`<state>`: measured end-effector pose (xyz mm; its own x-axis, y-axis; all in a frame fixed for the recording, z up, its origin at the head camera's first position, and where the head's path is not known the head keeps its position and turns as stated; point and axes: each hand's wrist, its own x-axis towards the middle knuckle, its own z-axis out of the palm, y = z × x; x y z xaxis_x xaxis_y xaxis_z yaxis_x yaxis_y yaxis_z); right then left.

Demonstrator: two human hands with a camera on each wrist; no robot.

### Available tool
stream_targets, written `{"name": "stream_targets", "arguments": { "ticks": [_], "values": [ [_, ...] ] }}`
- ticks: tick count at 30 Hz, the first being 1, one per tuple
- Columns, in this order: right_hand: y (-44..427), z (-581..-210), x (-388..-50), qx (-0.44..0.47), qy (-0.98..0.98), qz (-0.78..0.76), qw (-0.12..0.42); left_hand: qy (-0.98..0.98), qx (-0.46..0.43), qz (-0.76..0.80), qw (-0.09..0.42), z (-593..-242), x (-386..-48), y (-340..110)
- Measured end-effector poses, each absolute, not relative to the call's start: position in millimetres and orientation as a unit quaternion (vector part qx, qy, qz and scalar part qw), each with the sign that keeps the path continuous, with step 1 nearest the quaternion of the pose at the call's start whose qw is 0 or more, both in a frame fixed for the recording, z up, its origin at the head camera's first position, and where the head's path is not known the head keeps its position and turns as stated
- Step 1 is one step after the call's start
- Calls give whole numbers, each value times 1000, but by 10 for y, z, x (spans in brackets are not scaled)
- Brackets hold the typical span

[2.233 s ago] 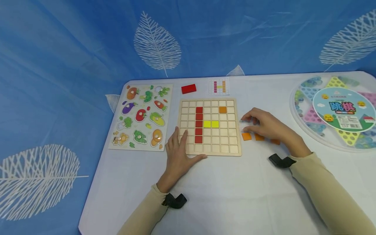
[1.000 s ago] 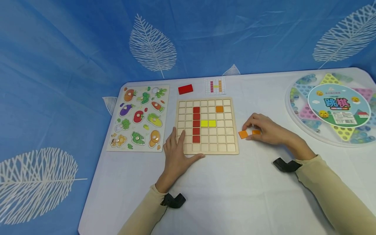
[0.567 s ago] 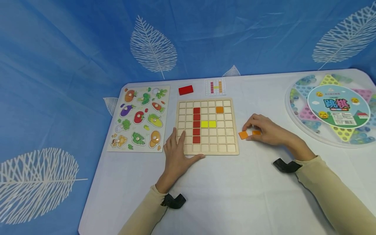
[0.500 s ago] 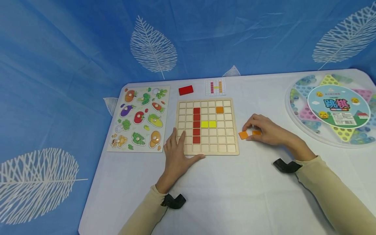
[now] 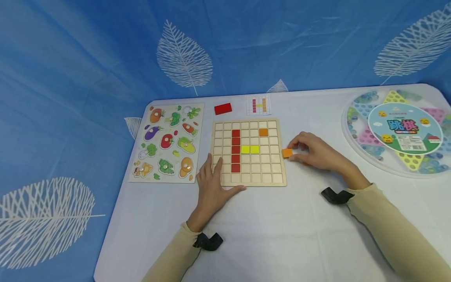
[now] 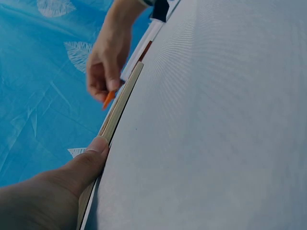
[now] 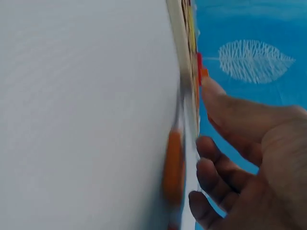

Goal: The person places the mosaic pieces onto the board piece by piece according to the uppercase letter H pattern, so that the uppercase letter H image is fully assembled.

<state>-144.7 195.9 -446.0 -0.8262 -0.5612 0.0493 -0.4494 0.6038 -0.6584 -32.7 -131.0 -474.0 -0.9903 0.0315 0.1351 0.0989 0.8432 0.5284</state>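
Observation:
In the head view, a wooden grid board (image 5: 260,168) lies flat, with a column of red tiles (image 5: 235,149), two yellow tiles (image 5: 250,149) and an orange tile (image 5: 263,132) set in its squares. My left hand (image 5: 212,184) rests at the board's lower left corner, fingers spread and straight, the thumb (image 6: 88,163) touching the front edge. Between thumb and fingertips my right hand (image 5: 315,152) pinches another orange tile (image 5: 287,153), over the board's right edge. More orange tiles (image 7: 173,167) lie blurred on the table in the right wrist view; the right hand hides them from the head camera.
Behind the board lie a red block (image 5: 223,108) and a small printed pattern card (image 5: 258,105). A vegetable puzzle board (image 5: 172,152) is on the left. At the right stands a round marble-game box (image 5: 405,127). A white cloth (image 5: 267,235) covers the table.
My right hand has picked an orange tile from the row beside the board and moved it left and slightly up, to the board's right edge. The left hand has stayed in place.

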Motion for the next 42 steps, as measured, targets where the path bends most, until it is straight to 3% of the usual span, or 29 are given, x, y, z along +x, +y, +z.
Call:
{"name": "stream_targets", "arguments": {
  "ticks": [13,42],
  "values": [
    [1446,-4457,-1722,-245,889,-374,98,-957,-31,-283,45,-4769,-305,-1282],
    [1256,-4427,-1798,-243,905,-335,95,-960,-30,-274,54,-4732,-327,-1315]
  ]
}}
